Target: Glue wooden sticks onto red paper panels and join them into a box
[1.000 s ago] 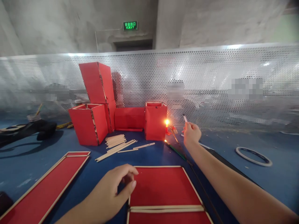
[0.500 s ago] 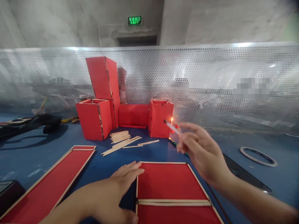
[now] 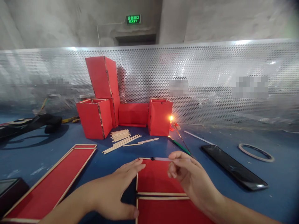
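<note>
My right hand (image 3: 190, 174) pinches a thin translucent glue stick (image 3: 162, 159), whose blackened tip is at the far edge of a red panel (image 3: 158, 179) framed with pale wooden sticks. With fingers spread, my left hand (image 3: 114, 189) rests at the panel's left edge, fingertips on its far left corner and thumb lower down. Beyond the hands lies a pile of wooden sticks (image 3: 122, 141). A small flame (image 3: 171, 118) burns beside the right red box (image 3: 160, 117). Part of the panel is hidden under my right hand.
Left lies a long framed red panel (image 3: 53, 182). Red boxes (image 3: 94, 119) stand at the back before a perforated metal screen (image 3: 210, 87). At right are a black phone (image 3: 233, 166), a tape ring (image 3: 255, 152) and a green-handled tool (image 3: 179, 146). A dark strap (image 3: 35, 123) lies far left.
My right hand has come down and nearer with the glue stick, away from the flame to the panel's far edge. My left hand has hardly moved. The phone and a white stick now show fully.
</note>
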Demonstrator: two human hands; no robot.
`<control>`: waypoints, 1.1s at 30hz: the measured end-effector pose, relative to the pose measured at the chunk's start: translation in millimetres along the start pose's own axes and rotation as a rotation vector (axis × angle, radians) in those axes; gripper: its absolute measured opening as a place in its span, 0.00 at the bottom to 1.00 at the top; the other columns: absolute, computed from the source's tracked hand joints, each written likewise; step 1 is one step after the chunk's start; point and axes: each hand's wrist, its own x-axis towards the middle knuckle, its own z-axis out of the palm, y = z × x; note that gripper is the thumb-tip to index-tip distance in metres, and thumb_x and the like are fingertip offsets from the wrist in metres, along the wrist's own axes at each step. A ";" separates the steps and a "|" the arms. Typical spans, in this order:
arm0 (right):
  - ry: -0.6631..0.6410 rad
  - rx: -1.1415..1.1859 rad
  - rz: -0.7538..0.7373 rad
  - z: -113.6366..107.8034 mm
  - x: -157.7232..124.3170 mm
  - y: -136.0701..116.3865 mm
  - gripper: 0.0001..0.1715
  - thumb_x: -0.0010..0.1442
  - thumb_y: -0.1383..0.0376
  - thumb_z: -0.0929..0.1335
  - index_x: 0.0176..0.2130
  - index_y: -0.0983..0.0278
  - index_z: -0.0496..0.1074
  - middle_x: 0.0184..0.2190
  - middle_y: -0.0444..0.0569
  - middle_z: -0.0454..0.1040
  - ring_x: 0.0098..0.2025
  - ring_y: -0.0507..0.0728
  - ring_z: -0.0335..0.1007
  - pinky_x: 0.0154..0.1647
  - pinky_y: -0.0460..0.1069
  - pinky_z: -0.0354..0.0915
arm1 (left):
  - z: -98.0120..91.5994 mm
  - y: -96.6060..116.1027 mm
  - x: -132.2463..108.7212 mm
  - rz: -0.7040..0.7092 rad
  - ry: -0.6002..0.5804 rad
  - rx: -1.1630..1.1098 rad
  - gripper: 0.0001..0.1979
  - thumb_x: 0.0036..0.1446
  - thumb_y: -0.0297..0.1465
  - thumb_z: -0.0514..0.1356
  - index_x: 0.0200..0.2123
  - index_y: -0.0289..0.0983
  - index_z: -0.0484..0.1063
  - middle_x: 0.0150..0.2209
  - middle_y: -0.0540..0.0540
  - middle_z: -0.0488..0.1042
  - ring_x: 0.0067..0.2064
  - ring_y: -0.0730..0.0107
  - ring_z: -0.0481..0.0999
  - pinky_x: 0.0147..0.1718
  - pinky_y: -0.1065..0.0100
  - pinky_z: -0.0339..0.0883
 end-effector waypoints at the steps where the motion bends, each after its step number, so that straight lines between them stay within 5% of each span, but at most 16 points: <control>1: 0.003 0.009 -0.008 -1.5 0.9 -0.8 0.10 0.45 0.61 0.77 0.28 0.62 0.78 0.17 0.43 0.71 0.21 0.51 0.66 0.27 0.47 0.62 | -0.1 0.4 -0.7 0.005 0.006 0.000 0.56 0.53 0.47 0.67 0.74 0.32 0.38 0.75 0.35 0.32 0.74 0.47 0.37 0.69 0.48 0.43; 12: 0.020 0.026 -0.023 -7.2 5.4 -0.3 0.07 0.44 0.62 0.75 0.27 0.62 0.78 0.15 0.44 0.70 0.20 0.52 0.64 0.26 0.49 0.62 | -4.7 3.1 -4.3 0.016 0.042 -0.031 0.44 0.51 0.46 0.68 0.67 0.37 0.59 0.75 0.36 0.42 0.73 0.45 0.46 0.68 0.46 0.50; 22: 0.076 -0.013 -0.085 -8.2 14.2 -23.2 0.07 0.44 0.62 0.76 0.27 0.61 0.79 0.16 0.43 0.71 0.20 0.51 0.64 0.24 0.48 0.62 | -2.2 -4.9 -2.3 0.032 0.064 -0.020 0.47 0.52 0.52 0.67 0.68 0.36 0.55 0.74 0.33 0.45 0.73 0.44 0.50 0.67 0.45 0.51; 28: -0.036 -0.484 -0.409 -40.0 -4.5 -37.4 0.12 0.61 0.52 0.72 0.40 0.54 0.82 0.25 0.47 0.79 0.29 0.57 0.76 0.33 0.51 0.72 | -3.6 -2.6 -4.3 0.033 0.063 -0.034 0.46 0.51 0.48 0.68 0.67 0.36 0.58 0.74 0.32 0.46 0.72 0.41 0.52 0.67 0.45 0.53; 33: -0.156 -1.096 -0.478 -86.4 -31.2 -40.9 0.12 0.66 0.55 0.68 0.41 0.55 0.81 0.34 0.50 0.84 0.37 0.60 0.83 0.41 0.50 0.78 | -2.4 5.4 -5.0 0.042 0.143 -0.108 0.25 0.54 0.41 0.68 0.54 0.43 0.70 0.72 0.40 0.53 0.68 0.44 0.61 0.63 0.48 0.61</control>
